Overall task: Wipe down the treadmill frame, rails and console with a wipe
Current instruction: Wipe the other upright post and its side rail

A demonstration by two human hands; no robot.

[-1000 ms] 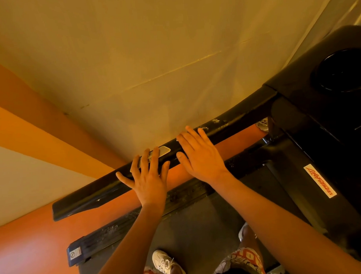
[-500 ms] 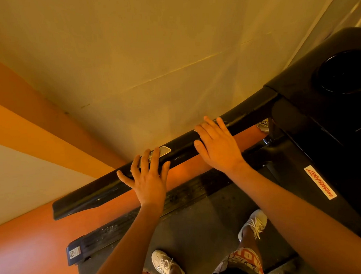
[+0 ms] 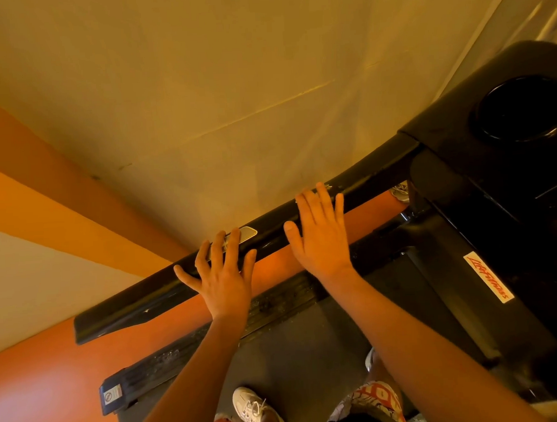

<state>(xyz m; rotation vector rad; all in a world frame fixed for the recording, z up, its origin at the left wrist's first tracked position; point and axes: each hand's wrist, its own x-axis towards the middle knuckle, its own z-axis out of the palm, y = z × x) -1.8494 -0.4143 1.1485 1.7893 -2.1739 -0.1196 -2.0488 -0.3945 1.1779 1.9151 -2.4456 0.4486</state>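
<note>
On the rail (image 3: 131, 308), near its middle, both hands are laid flat. The left hand (image 3: 222, 277) is spread wide, fingers straight, over the plate (image 3: 248, 233) set into the rail, and it has not been moved in the last second. The right hand (image 3: 319, 234), also flat, with straight fingers held closer together, is pressed on the rail just beside the left, on the side nearer the console (image 3: 459, 145). Half a second ago it had been carried further up the rail toward the console; it has now been drawn partway back. A back-and-forth stroke is therefore judged to be under way.

No wipe can be seen, and whether one is pinned under the right palm cannot be told. A pale fleck on the rail at the right fingertips may be an edge of it or only a scuff.

If a wipe is there, the stretch of rail between plate and console is taken as being cleaned. The rail under and behind the left hand, the frame (image 3: 181, 354) below the rail, and the console are judged still to be done.
</note>
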